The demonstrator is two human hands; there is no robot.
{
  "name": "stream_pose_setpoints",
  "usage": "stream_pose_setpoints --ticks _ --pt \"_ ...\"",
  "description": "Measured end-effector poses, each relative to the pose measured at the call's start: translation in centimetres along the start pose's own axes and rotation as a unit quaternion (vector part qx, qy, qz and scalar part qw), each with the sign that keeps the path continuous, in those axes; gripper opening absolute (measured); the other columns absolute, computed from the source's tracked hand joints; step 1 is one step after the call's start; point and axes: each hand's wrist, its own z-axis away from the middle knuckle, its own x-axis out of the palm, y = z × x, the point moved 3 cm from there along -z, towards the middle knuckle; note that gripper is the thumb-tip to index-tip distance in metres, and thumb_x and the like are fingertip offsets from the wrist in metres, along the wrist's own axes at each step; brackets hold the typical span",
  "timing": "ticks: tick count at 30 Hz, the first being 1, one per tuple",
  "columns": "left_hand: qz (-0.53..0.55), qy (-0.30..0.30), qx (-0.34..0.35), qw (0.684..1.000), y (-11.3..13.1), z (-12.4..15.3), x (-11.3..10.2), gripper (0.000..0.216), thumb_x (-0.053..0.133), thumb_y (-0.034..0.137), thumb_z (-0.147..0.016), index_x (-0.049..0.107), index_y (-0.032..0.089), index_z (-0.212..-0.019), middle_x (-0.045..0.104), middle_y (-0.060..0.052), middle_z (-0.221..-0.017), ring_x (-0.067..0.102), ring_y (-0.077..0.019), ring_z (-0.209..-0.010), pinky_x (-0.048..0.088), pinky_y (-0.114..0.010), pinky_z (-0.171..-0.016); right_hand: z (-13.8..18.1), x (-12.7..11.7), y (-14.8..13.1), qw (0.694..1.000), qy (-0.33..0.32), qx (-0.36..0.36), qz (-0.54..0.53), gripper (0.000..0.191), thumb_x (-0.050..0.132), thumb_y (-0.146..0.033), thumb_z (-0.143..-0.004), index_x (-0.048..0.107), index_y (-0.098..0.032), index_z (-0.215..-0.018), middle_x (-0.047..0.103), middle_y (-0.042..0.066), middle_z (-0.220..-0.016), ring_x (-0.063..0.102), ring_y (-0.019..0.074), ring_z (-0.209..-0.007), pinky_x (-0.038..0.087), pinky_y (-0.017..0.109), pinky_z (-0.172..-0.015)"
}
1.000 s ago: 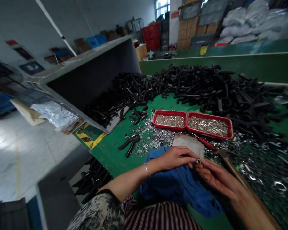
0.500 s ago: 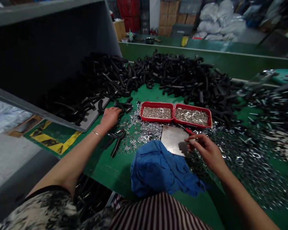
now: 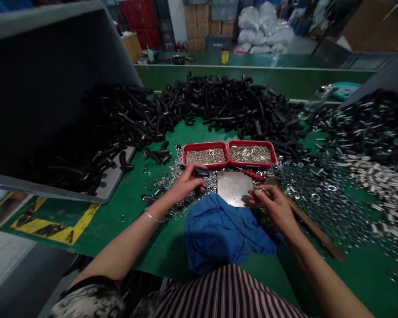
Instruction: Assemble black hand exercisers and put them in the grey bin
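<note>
My left hand (image 3: 186, 182) is closed around a black plastic handle piece (image 3: 201, 173), held just left of a flat metal plate (image 3: 230, 185). Over the plate's right edge, my right hand (image 3: 274, 204) pinches something small and shiny, perhaps a metal ring; its exact kind is hard to make out. Behind the plate stand two red trays (image 3: 227, 155) of tiny metal parts. A red-handled screwdriver (image 3: 254, 175) lies by the plate's back right corner. In front, a blue cloth (image 3: 219, 234) is bunched up.
Loose black handle pieces (image 3: 219, 104) are heaped along the back, spilling from a grey bin (image 3: 109, 185) at left. Metal rings (image 3: 318, 207) and pale cylinders (image 3: 381, 190) cover the right side. A hammer's wooden handle (image 3: 318, 232) lies beside my right forearm.
My left hand has moved right from the black pieces near the bin to beside the plate, with a black handle piece in it. My right hand stays near the plate, still pinching. The view has shifted.
</note>
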Motion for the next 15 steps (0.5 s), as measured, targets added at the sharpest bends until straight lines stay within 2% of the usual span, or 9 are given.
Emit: stream_pose_setpoints --ticks 1,3,6,8,12,13,15 --pt "0.029 -0.051 -0.019 0.998 -0.2 -0.2 3.3 0.039 0.057 0.024 -0.082 0.047 0.021 -0.12 0.063 -0.002 -0.082 0.064 -0.0158 -0.07 0.052 -0.03 -0.067 0.3 0.2 0.0 1.0 0.009 -0.001 -0.016 0.031 0.073 -0.045 -0.084 0.061 -0.023 -0.103 0.072 0.005 -0.099 0.071 0.0191 -0.084 0.059 0.036 -0.079" --pt "0.051 -0.074 -0.046 0.995 -1.1 -0.8 8.5 0.037 0.055 0.021 -0.08 0.046 0.02 -0.116 0.06 0.002 -0.074 0.059 -0.0133 -0.062 0.049 -0.026 -0.061 0.9 0.6 -0.1 0.999 0.027 -0.002 -0.045 0.032 0.074 -0.045 -0.083 0.06 -0.023 -0.103 0.071 0.004 -0.095 0.071 0.0197 -0.083 0.059 0.037 -0.078" --pt "0.046 -0.052 -0.062 0.996 -2.4 -1.9 13.2 0.034 0.054 0.019 -0.077 0.046 0.02 -0.11 0.054 0.006 -0.066 0.052 -0.0103 -0.055 0.042 -0.022 -0.053 1.4 0.9 -0.3 0.996 0.051 -0.014 -0.068 0.033 0.075 -0.045 -0.081 0.06 -0.024 -0.101 0.071 0.004 -0.093 0.069 0.0183 -0.077 0.058 0.038 -0.08" --pt "0.063 -0.034 -0.07 0.995 -2.7 -2.3 14.7 0.031 0.054 0.019 -0.077 0.044 0.02 -0.107 0.05 0.008 -0.062 0.048 -0.0095 -0.051 0.039 -0.021 -0.05 1.6 0.8 -0.5 0.995 0.058 -0.03 -0.078 0.033 0.074 -0.046 -0.082 0.06 -0.025 -0.102 0.071 0.004 -0.093 0.068 0.0182 -0.077 0.057 0.037 -0.081" --pt "0.16 -0.007 -0.08 0.984 -1.9 -1.9 15.9 0.033 0.059 0.021 -0.075 0.041 0.021 -0.103 0.051 0.008 -0.065 0.046 -0.0079 -0.049 0.039 -0.021 -0.05 1.3 -0.1 -0.8 0.996 0.04 -0.056 -0.061 0.03 0.072 -0.047 -0.083 0.063 -0.025 -0.101 0.069 0.003 -0.09 0.064 0.0195 -0.077 0.053 0.034 -0.078" --pt "0.174 -0.012 -0.082 0.981 -1.5 -1.7 16.2 0.036 0.062 0.023 -0.075 0.041 0.021 -0.103 0.052 0.008 -0.068 0.046 -0.0071 -0.049 0.038 -0.021 -0.049 1.0 -0.5 -1.0 0.997 0.027 -0.064 -0.046 0.028 0.072 -0.047 -0.082 0.064 -0.025 -0.098 0.069 0.003 -0.089 0.063 0.0194 -0.078 0.052 0.033 -0.077" --pt "0.167 -0.06 -0.095 0.98 -0.6 -1.2 17.1 0.044 0.072 0.028 -0.073 0.042 0.021 -0.104 0.057 0.005 -0.076 0.047 -0.0066 -0.05 0.037 -0.021 -0.048 0.2 -1.2 -1.4 0.997 -0.02 -0.072 -0.02 0.026 0.071 -0.047 -0.083 0.066 -0.024 -0.093 0.068 0.002 -0.087 0.061 0.0188 -0.078 0.049 0.032 -0.075"
